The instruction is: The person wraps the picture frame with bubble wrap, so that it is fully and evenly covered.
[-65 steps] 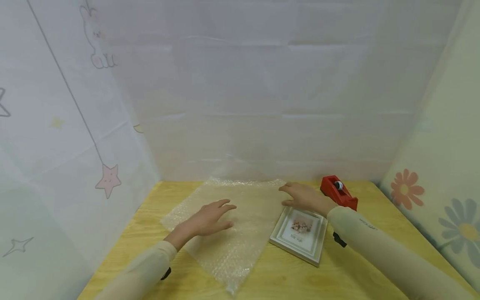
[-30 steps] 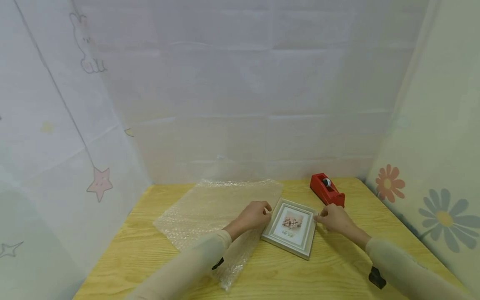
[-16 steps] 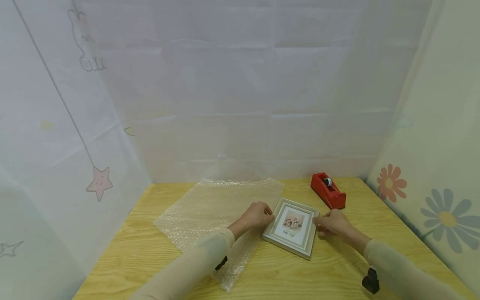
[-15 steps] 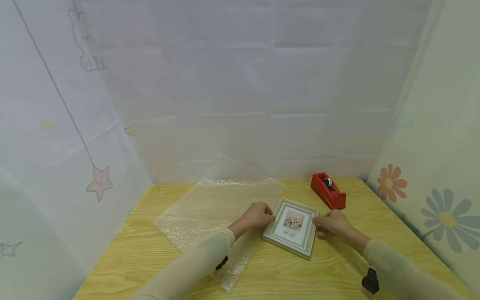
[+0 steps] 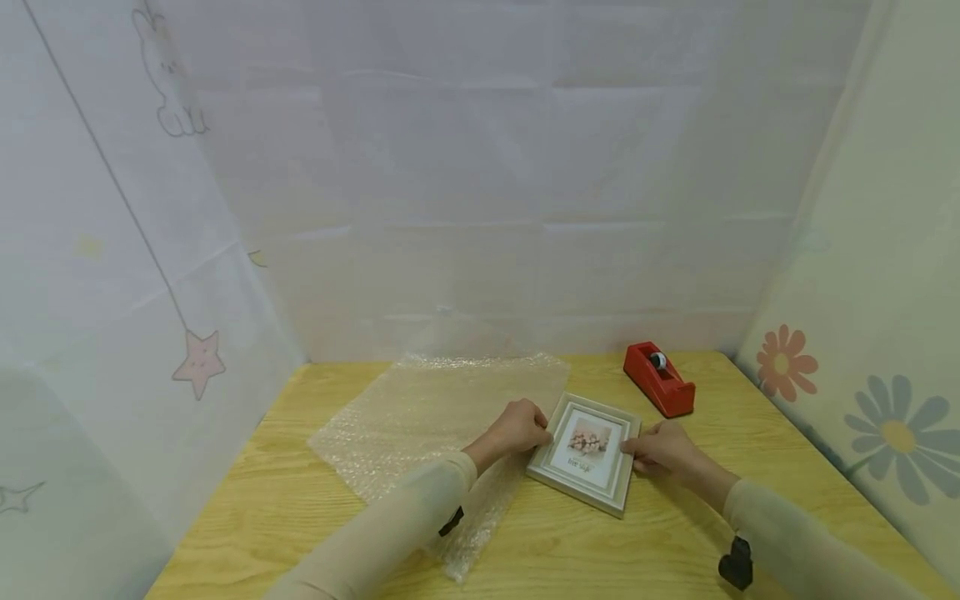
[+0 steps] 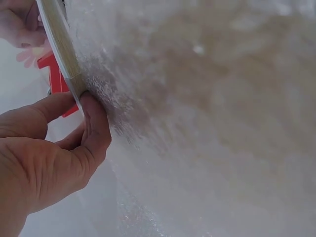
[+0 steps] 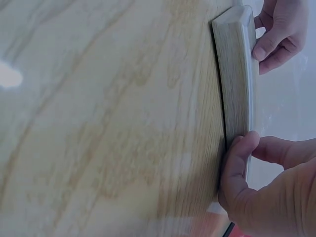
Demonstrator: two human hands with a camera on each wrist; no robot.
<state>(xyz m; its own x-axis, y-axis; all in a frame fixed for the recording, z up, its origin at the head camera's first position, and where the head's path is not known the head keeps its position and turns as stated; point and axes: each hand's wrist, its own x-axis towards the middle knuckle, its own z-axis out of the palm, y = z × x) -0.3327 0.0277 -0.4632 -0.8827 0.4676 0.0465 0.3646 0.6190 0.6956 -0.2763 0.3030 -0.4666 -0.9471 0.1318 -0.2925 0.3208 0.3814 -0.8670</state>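
A pale silvery picture frame [image 5: 588, 454] with a pink flower print lies face up, turned slightly askew, in the head view. My left hand [image 5: 516, 427] grips its left edge; in the left wrist view thumb and fingers pinch the frame's rim [image 6: 64, 54]. On the opposite side my right hand [image 5: 666, 450] holds the right edge, thumb on top. The right wrist view shows the right hand's fingers [image 7: 236, 170] curled against the frame's side [image 7: 234, 74], close to the wood. A sheet of clear bubble wrap [image 5: 427, 408] spreads flat to the left, partly under my left forearm.
A red tape dispenser [image 5: 660, 380] with a roll in it stands behind the frame, to the right. The yellow wood-grain table [image 5: 262, 508] ends at a pale back sheet [image 5: 480, 167]. Patterned side sheets rise at left and right.
Both hands came from over the bubble wrap and past the frame to its two side edges, and now grip it. Over the last half second the hands and frame have barely shifted.
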